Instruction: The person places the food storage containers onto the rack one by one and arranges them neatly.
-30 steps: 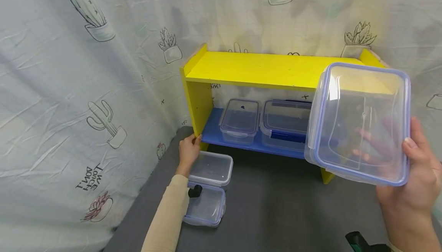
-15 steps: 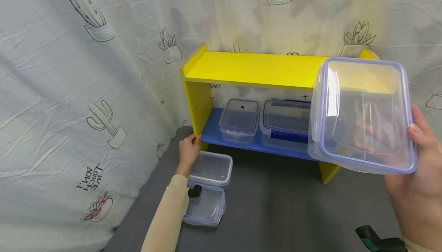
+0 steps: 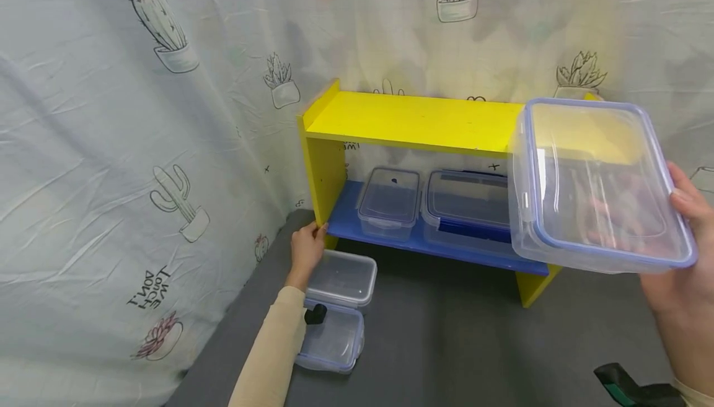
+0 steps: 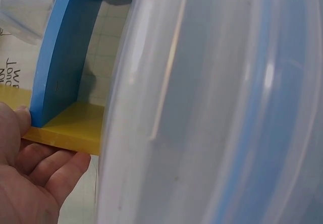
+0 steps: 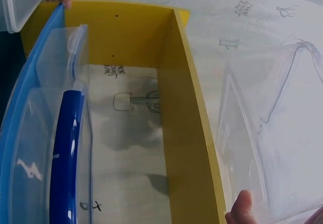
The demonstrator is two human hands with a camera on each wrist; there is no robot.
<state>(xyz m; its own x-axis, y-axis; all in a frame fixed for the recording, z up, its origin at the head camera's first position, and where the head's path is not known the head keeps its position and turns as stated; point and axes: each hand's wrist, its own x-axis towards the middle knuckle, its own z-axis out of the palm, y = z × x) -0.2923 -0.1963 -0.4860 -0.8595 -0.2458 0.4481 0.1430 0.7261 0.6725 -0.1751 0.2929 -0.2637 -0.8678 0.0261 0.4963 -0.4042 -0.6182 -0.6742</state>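
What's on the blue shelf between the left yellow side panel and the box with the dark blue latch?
In the head view, a smaller clear lidded box and, beside the panel, a strip of bare shelf.

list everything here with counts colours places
raised container: 1, clear and blue, right
small shelved container: 1, clear, lower shelf
large shelved container: 1, clear and blue, beside it
white-rimmed container: 1, clear, lower left
blue-rimmed container: 1, clear, nearer the camera
shelf unit: 1, yellow and blue, centre
surface: 1, dark grey, below
cactus-print cloth: count unclear, pale, behind
wrist devices: 2, black, wrists
sleeves: 2, cream, forearms
left hand: 1, bare, gripping shelf unit's left end
right hand: 1, bare, holding raised container
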